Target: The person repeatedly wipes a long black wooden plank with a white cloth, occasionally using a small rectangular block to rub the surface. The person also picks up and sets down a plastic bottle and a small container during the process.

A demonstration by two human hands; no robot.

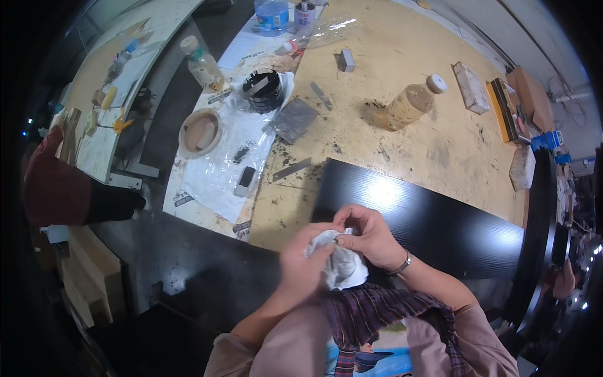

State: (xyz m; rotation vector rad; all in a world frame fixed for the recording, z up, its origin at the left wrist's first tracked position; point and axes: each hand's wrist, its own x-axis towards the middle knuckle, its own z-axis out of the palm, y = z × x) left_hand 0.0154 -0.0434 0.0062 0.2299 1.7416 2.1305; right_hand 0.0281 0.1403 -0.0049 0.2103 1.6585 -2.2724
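Observation:
A crumpled white cloth (348, 267) is bunched up between my two hands, close to my body. My left hand (300, 256) is closed on its left side and slightly blurred. My right hand (372, 239), with a metal band at the wrist, pinches its upper edge between thumb and fingers. Just beyond them lies a glossy black wood-grain board (427, 220), flat at the table's near edge. Whether anything is wrapped inside the cloth is hidden.
On the stained table (402, 69) stand an open black tin (270, 100), a round bowl (217, 135) and a bottle of yellowish liquid (411, 103). A dark square pad (294, 119) and a black block (245, 181) lie nearby. A person in dark red (59, 188) stands far left.

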